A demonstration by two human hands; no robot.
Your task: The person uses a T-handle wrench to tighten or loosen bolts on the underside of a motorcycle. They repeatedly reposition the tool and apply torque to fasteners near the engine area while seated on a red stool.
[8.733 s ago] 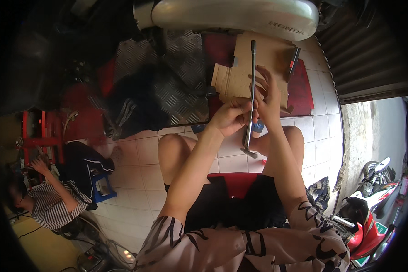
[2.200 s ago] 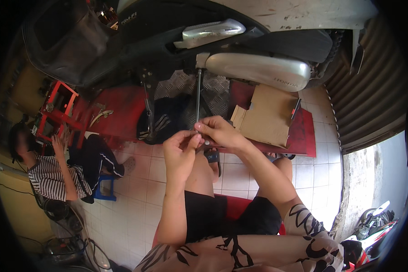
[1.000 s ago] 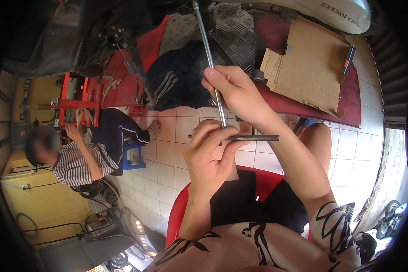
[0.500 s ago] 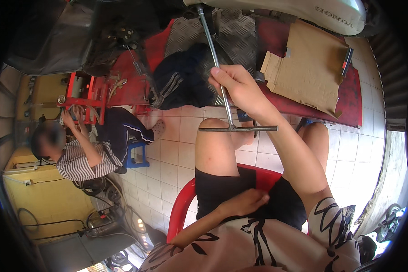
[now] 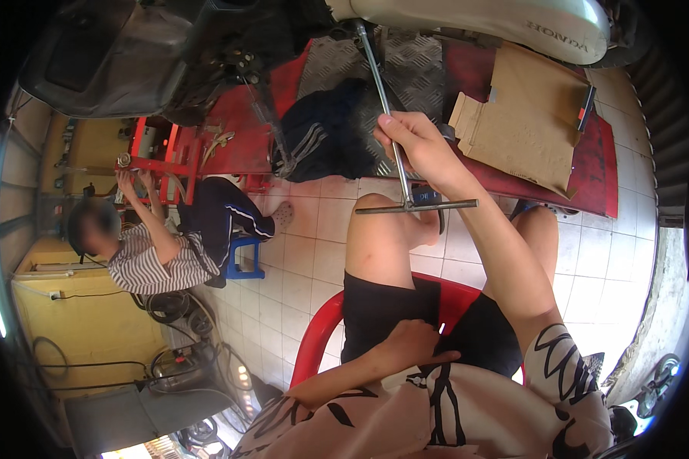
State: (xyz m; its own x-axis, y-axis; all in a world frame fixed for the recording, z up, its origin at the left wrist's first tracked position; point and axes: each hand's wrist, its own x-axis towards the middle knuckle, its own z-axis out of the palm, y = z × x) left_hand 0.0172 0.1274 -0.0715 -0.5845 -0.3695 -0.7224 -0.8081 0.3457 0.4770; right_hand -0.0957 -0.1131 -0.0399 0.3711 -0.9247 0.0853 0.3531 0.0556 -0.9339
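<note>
My right hand (image 5: 415,145) is closed round the shaft of a long metal T-handle wrench (image 5: 372,57). The crossbar of the wrench lies toward me, above my knee. Its far end reaches the underside of the motorcycle's silver-grey body (image 5: 490,27), where the exact contact is hard to make out. My left hand (image 5: 415,344) rests on my lap by the hem of my shirt, loosely curled, and no object shows in it.
A red lift platform (image 5: 601,161) with a tread plate holds dark cloth (image 5: 325,126) and a flattened cardboard box (image 5: 524,122). I sit on a red plastic chair (image 5: 318,336). At left, a co-worker in a striped shirt (image 5: 164,264) sits on a blue stool (image 5: 245,258), hands at a red frame.
The whole view has shifted a little, moving the scene to the right. My left hand has turned and drawn slightly back on my lap. The right hand keeps its grip on the wrench.
</note>
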